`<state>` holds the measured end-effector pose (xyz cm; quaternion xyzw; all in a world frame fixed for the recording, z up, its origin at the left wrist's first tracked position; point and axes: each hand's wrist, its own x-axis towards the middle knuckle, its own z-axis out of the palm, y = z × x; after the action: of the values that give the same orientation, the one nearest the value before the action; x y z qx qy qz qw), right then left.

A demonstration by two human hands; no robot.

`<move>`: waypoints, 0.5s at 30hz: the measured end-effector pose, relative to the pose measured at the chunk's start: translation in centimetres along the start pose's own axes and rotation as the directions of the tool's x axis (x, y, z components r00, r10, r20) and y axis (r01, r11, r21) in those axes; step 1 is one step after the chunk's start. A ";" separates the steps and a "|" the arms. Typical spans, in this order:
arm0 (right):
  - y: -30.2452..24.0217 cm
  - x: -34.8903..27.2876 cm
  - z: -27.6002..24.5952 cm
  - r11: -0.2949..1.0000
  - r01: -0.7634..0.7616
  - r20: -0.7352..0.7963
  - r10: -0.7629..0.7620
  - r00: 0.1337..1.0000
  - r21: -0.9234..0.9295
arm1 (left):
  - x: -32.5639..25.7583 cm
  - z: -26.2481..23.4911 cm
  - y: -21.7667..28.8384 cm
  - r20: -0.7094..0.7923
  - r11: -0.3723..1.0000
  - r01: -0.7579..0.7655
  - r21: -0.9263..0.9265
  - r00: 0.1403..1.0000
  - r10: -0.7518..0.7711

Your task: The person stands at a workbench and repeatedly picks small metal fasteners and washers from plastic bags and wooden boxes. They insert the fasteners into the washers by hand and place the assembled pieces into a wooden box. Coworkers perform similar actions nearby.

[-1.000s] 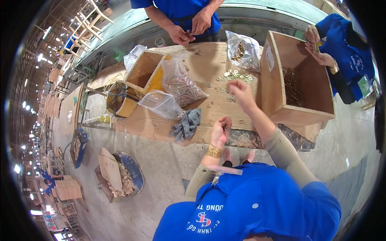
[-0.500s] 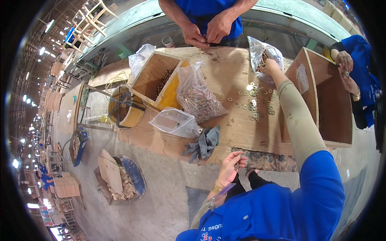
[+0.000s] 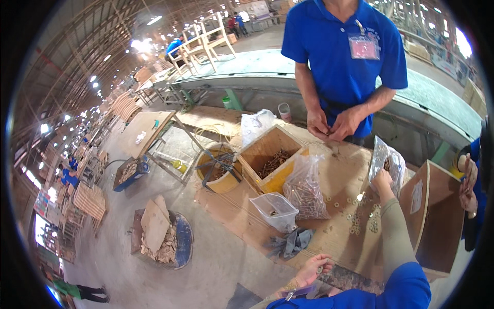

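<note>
**Sorting bench, hardware lot**

Plywood table (image 3: pixel 355 154), centre frame: carries everything within arm's reach.
Open wooden box (image 3: pixel 270 159), centre: stores loose screws.
Clear bag (image 3: pixel 387 164), right of centre: right hand (image 3: pixel 382 180) reaches up against its lower edge; grip cannot be told.
Scattered washers (image 3: pixel 360 216), below the bag: spread flat for picking.
Left hand (image 3: pixel 312 269), lower centre: fingers curled around small pieces.
</note>
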<state>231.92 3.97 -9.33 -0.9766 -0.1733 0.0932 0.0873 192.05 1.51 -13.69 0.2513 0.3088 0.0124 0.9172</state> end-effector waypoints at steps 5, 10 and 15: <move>0.1 0.6 1.0 1.000 -0.013 -0.015 0.013 1.000 0.000 | -0.8 0.5 0.2 -0.026 1.000 -0.007 -0.021 1.000 0.006; -0.1 0.6 0.5 0.997 -0.034 0.021 0.035 0.999 -0.064 | -1.4 -0.8 -0.1 -0.014 0.999 -0.048 -0.012 0.999 0.048; 1.7 0.3 -0.1 0.994 -0.049 0.001 0.049 0.999 0.100 | -2.9 -1.5 0.1 -0.037 0.994 -0.103 -0.046 0.994 0.102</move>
<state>232.79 2.49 -9.61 -0.9750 -0.1442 0.1030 0.1337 188.87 1.74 -13.02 0.2448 0.3107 0.0711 0.9157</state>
